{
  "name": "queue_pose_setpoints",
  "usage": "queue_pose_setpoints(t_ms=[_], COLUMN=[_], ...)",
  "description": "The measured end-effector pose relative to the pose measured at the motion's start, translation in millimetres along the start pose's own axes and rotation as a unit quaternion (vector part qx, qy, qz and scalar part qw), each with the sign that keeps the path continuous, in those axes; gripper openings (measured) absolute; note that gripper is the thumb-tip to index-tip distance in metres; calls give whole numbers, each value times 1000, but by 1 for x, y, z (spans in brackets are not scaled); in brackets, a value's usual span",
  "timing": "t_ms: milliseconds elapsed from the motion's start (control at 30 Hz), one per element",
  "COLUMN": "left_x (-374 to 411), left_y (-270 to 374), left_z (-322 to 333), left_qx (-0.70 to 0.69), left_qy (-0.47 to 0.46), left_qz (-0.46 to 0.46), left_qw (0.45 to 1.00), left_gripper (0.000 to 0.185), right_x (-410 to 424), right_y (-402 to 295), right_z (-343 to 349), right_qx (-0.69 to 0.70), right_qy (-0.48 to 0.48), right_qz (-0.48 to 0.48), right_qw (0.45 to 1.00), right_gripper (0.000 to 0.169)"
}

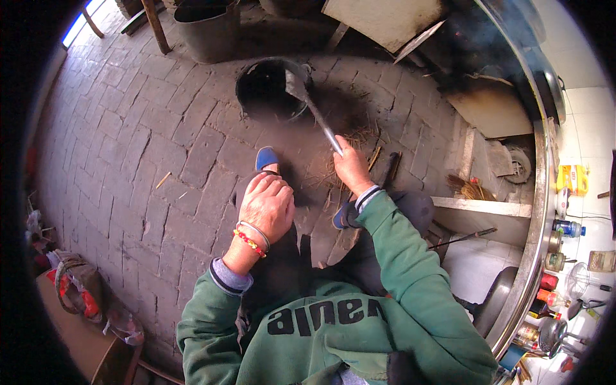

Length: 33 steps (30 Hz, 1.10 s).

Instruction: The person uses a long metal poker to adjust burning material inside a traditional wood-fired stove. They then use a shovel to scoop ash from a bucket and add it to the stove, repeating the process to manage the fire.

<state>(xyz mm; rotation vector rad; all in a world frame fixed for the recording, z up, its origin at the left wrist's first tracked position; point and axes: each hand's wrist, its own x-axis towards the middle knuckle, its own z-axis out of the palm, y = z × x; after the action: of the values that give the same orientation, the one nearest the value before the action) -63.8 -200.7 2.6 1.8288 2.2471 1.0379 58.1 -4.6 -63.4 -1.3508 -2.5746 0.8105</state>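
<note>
My right hand (353,163) grips the handle of a small metal shovel (317,113), whose blade reaches over the right side of a dark bucket (243,98). The bucket stands on the brick floor and its inside is dark, so I cannot tell what it holds. My left hand (268,207), with a metal bangle and a red beaded bracelet at the wrist, rests on my knee, its fingers curled down and holding nothing that shows. Straw and dark debris (356,137) lie on the floor beyond my right hand.
A larger tub (207,36) stands behind the bucket. To the right are a smoky stove opening with a pale board (491,113), a straw hand brush (469,187) and a counter edge (539,192) with bottles and utensils beyond. A bag (79,288) lies at lower left.
</note>
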Motion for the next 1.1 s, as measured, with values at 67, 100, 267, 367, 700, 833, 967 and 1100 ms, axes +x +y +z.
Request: queue_pose_setpoints(t_ms=[67,100,267,367,700,833,967,1100], left_x=[2,3,4,3,6,12,8,7], left_y=[0,1,1,1,8,13,13,16], left_z=[-1,-2,0,0,2,6,3,7], left_qx=[-5,-7,-8,-3,18,29,50,61], left_qy=[1,1,0,-2,-18,-20,-29,-37], left_qz=[2,2,-1,-3,-14,-4,-4,-1], left_qw=[1000,1000,1000,1000,1000,999,998,997], left_gripper=[12,12,12,12,12,13,12,12], right_x=[5,9,13,6,36,44,9,6], right_y=[13,24,43,11,-4,13,-14,8], right_z=[2,6,14,7,83,117,87,23], right_qx=[8,55,386,527,772,716,566,489], right_qy=[26,21,-98,-123,-107,-121,-182,-274], right_qz=[-12,2,178,243,247,340,195,124], right_qw=[1000,998,900,805,577,597,780,819], right_gripper=[41,42,47,33,9,11,25,37])
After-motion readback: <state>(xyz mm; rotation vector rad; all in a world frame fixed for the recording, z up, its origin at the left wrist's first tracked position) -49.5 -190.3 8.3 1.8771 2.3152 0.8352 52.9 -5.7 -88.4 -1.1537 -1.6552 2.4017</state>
